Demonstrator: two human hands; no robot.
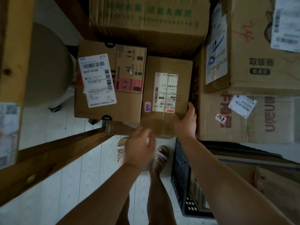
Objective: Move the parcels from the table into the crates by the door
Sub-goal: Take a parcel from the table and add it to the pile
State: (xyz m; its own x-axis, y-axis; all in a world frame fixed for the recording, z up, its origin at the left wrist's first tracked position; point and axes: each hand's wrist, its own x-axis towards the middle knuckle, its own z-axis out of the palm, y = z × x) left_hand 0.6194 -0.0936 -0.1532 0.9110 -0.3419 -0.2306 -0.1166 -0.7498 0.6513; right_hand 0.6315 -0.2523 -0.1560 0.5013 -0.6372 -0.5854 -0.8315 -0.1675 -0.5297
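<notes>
Under right grip, parcel corner, seemingly held

The left grip is smeared by motion blur. On the right grip the fingers are hidden behind the parcel. At five o'clock a forearm covers part of the black crate.

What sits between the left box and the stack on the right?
Head view: a white-labelled parcel fills that gap, against the left box; the right hand holds its near corner.
</notes>
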